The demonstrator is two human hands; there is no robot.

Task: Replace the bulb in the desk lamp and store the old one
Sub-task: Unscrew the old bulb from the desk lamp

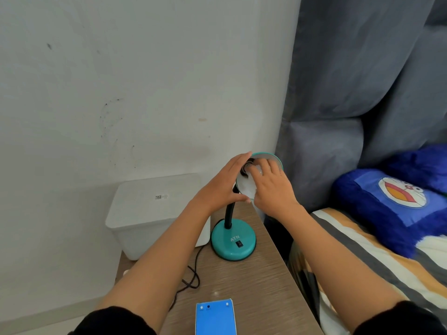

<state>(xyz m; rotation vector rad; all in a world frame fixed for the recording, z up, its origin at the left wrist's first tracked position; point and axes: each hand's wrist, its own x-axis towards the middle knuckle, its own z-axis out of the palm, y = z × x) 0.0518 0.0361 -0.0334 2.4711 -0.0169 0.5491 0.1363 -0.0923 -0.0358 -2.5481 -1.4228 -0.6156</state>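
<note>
A teal desk lamp stands on the wooden bedside table (242,284), with a round teal base (233,240), a black bent neck and a shade (271,157) tilted up towards me. My left hand (222,183) is wrapped around the left side and back of the shade. My right hand (269,183) reaches into the shade's white inside, fingertips closed around a white bulb (258,169) at the dark socket (248,166). The hand hides most of the bulb.
A white lidded plastic box (154,211) stands left of the lamp against the wall. The lamp's black cord (191,279) trails off the table's left edge. A blue carton (215,317) lies at the near edge. A bed with a blue plush pillow (391,201) is on the right.
</note>
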